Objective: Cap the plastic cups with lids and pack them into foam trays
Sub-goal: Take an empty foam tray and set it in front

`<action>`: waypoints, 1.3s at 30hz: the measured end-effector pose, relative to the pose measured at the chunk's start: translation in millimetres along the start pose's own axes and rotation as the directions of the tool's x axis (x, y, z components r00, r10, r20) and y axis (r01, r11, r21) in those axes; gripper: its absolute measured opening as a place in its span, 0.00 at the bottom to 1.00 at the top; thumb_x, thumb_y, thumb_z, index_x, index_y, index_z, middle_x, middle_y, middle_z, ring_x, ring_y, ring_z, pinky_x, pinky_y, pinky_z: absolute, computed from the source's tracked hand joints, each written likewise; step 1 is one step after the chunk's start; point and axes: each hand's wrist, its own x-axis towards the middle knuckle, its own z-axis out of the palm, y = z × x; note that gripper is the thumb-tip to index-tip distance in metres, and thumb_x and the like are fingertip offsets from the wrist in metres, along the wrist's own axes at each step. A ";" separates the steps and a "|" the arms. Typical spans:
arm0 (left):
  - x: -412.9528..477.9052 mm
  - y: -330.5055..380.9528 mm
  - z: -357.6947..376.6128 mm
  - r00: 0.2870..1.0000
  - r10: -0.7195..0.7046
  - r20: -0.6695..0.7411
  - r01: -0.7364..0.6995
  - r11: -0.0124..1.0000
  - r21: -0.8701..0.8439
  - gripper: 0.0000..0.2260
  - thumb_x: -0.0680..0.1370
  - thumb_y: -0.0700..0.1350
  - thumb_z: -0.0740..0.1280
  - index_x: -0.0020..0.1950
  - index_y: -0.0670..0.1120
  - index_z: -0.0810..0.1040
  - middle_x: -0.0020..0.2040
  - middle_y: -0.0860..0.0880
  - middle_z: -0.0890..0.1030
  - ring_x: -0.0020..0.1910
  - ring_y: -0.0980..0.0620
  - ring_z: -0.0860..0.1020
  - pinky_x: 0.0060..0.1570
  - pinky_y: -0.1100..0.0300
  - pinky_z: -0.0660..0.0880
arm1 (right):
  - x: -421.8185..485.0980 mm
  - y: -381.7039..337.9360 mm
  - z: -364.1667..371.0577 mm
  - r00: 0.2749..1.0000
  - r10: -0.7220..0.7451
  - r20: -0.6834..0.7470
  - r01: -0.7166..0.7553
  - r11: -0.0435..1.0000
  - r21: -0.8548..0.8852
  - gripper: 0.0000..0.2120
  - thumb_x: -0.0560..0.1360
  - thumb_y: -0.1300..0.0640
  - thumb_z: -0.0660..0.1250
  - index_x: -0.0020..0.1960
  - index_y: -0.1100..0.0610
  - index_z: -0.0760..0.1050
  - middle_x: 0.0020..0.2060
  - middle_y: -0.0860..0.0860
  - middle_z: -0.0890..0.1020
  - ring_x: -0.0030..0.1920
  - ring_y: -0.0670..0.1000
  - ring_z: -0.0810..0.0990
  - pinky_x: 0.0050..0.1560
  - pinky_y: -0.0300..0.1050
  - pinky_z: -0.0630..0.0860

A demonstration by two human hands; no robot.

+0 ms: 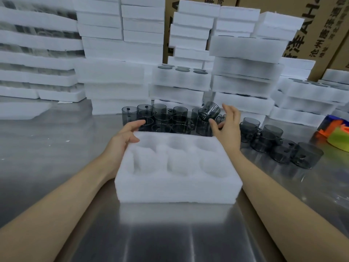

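Observation:
A white foam tray point(177, 188) with six empty round pockets lies on the steel table in front of me. My left hand point(124, 135) rests at its far left corner, thumb on the foam, fingers relaxed. Behind the tray stands a cluster of smoky grey plastic cups point(162, 120) with handles and no lids. One cup point(208, 110) is tilted above the others. My right hand point(228, 127) is right beside it with spread fingers, the thumb tip at its lower edge, not wrapped round it.
More grey cups point(273, 140) stand on the table at the right. Stacks of foam trays point(117, 72) wall off the back; one stack point(181, 78) shows dark lids on top. Cardboard boxes point(311, 25) stand behind. An orange and green object point(336, 133) sits at the right edge.

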 end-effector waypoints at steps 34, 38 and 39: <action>-18.0 2.5 16.8 0.969 0.222 -0.109 -0.155 0.887 0.434 0.20 0.76 0.31 0.56 0.58 0.53 0.73 0.60 0.51 0.65 0.67 0.54 0.64 0.55 0.71 0.63 | -20.4 -119.3 -61.8 0.929 0.283 0.241 -0.346 0.422 0.838 0.09 0.74 0.64 0.70 0.42 0.55 0.71 0.56 0.59 0.78 0.56 0.58 0.80 0.55 0.52 0.80; -26.0 1.9 17.1 0.924 0.371 -0.090 -0.268 0.798 0.539 0.16 0.78 0.34 0.60 0.60 0.52 0.73 0.58 0.54 0.69 0.68 0.51 0.66 0.69 0.55 0.63 | -54.6 -136.2 -35.3 0.939 -0.011 0.345 -0.271 0.597 0.755 0.29 0.66 0.72 0.74 0.58 0.50 0.68 0.54 0.48 0.79 0.55 0.45 0.79 0.62 0.48 0.75; -27.2 3.5 16.7 0.910 0.413 -0.047 -0.315 0.759 0.570 0.16 0.77 0.33 0.61 0.61 0.50 0.73 0.60 0.54 0.71 0.68 0.50 0.66 0.69 0.53 0.64 | -57.5 -134.8 -30.9 0.913 -0.064 0.403 -0.277 0.629 0.726 0.35 0.65 0.74 0.74 0.63 0.49 0.66 0.54 0.45 0.79 0.54 0.41 0.79 0.62 0.44 0.75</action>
